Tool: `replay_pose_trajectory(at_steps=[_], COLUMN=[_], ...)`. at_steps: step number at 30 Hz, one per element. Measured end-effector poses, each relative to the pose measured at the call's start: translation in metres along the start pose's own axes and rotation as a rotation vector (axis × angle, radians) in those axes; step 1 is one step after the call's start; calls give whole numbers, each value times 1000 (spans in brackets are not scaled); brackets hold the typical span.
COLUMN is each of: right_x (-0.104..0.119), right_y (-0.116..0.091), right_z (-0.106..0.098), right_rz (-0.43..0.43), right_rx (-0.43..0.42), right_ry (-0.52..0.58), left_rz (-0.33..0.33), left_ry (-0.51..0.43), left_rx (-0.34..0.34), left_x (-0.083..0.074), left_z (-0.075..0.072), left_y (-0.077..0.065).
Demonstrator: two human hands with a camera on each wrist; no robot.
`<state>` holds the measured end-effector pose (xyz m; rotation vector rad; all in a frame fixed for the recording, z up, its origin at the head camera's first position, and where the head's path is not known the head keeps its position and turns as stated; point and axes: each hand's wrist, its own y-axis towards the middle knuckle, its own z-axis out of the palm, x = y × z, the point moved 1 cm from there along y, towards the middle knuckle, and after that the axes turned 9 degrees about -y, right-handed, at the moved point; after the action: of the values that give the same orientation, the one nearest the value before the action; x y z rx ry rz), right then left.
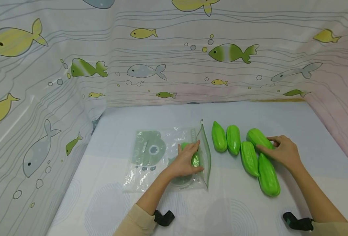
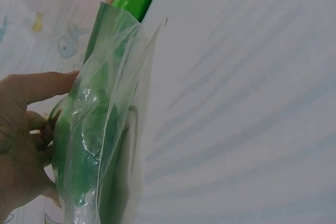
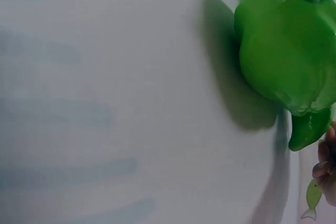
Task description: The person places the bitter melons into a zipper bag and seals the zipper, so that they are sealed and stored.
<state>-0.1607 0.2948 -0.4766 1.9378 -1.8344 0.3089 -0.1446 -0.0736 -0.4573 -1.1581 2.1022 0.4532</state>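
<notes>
A clear zip bag [image 1: 128,180] printed with a green cartoon figure lies at centre left, its mouth to the right. My left hand [image 1: 184,162] holds the bag's film near the mouth, fingers spread apart. One glossy green fruit [image 1: 195,160] shows inside, partly covered by that hand. In the left wrist view the film [image 2: 92,145] bulges round a green shape beside the fingers. To the right, my right hand [image 1: 284,152] grips an elongated, papaya-like green fruit [image 1: 256,135] between thumb and fingers. Two more, a slim green fruit [image 1: 248,159] and a thicker green fruit [image 1: 268,177], lie just below it.
Two other green fruits, a pointed green fruit [image 1: 219,137] and a rounder-topped green fruit [image 1: 233,139], lie between the bag and the right-hand group. A pale patterned cloth [image 1: 221,209] covers the table. Fish-printed sheeting [image 1: 185,75] rises behind and at both sides.
</notes>
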Motion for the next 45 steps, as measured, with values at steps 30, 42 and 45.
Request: replay_pose_trajectory(at_steps=[30, 42, 45], right_x=[73, 92, 96], right_y=[-6, -6, -6], right_z=[-10, -3, -2], right_rz=[-152, -249, -276], right_rx=[-201, -281, -303], right_ry=[67, 91, 95], left_rz=[-3, 6, 9], left_ry=[-1, -12, -5], left_rx=[-14, -10, -9], left_x=[-1, -1, -2], left_z=[-1, -2, -2], left_y=[-1, -2, -2])
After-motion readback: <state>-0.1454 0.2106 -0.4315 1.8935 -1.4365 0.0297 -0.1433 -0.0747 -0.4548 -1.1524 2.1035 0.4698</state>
